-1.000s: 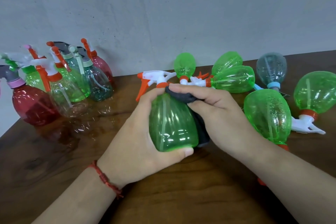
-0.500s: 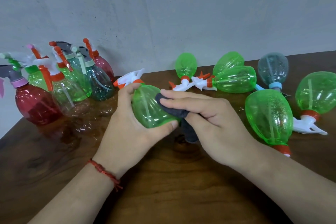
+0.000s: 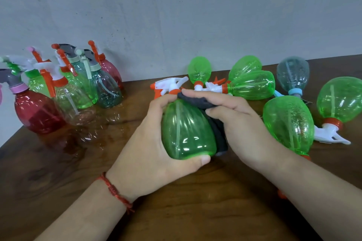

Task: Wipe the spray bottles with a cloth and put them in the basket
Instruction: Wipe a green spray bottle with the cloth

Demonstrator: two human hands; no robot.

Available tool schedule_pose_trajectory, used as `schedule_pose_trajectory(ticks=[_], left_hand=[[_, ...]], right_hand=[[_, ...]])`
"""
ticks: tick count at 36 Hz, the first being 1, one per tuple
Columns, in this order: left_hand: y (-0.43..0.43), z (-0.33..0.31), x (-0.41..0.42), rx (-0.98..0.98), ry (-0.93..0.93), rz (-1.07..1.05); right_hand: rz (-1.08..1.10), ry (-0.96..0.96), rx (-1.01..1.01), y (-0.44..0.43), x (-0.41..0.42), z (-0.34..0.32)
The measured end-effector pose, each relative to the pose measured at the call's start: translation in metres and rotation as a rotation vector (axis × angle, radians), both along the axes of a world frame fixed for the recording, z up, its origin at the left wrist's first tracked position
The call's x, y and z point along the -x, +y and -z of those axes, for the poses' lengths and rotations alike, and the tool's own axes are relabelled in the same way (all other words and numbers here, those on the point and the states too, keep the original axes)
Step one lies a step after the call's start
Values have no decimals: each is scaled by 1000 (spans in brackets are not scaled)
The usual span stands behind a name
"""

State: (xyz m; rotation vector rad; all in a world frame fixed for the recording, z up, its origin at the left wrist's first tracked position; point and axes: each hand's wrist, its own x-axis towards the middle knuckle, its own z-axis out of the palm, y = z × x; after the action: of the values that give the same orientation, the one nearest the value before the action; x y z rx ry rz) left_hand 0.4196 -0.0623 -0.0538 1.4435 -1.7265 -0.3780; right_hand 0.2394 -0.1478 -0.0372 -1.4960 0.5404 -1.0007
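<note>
My left hand (image 3: 145, 154) grips a green spray bottle (image 3: 186, 133) by its body, thumb under the base, white and orange trigger head (image 3: 168, 86) pointing away from me. My right hand (image 3: 242, 123) holds a dark grey cloth (image 3: 217, 127) pressed against the bottle's right side and neck. Several more green bottles lie on their sides to the right, the nearest (image 3: 290, 123) beside my right wrist, plus one grey-blue bottle (image 3: 292, 72). No basket is in view.
A cluster of upright bottles stands at the back left: a red one (image 3: 37, 111), a clear one (image 3: 74, 103), a dark teal one (image 3: 106, 90) and others. The brown wooden table (image 3: 58, 162) meets a grey wall behind; its left edge runs near the red bottle.
The held bottle has swung back from a leftward tilt to point away from me, base toward me. My right hand with the cloth slid along its right side toward the neck.
</note>
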Motion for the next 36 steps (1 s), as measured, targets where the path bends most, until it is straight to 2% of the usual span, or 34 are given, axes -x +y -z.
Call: schedule_pose_trajectory(ticks=[3, 7, 13, 17, 21, 27, 30, 36], left_hand=[[-1, -4, 1, 1, 96, -8], [-5, -2, -5, 8, 172, -165], [-10, -3, -8, -20, 273, -306], [-11, -2, -8, -24, 259, -317], [-7, -3, -8, -8, 177, -241], [3, -5, 6, 11, 94, -17], [4, -4, 6, 25, 112, 43], [2, -4, 6, 83, 81, 27]], right_hand=[[-14, -31, 51, 0, 0, 1], [-1, 76, 330, 2, 2, 7], [15, 175, 501, 8, 2, 9], [30, 212, 475, 7, 1, 10], [34, 222, 402, 6, -1, 11], [24, 85, 112, 2, -1, 5], [-12, -18, 41, 1, 0, 0], [-45, -60, 99, 2, 3, -1]])
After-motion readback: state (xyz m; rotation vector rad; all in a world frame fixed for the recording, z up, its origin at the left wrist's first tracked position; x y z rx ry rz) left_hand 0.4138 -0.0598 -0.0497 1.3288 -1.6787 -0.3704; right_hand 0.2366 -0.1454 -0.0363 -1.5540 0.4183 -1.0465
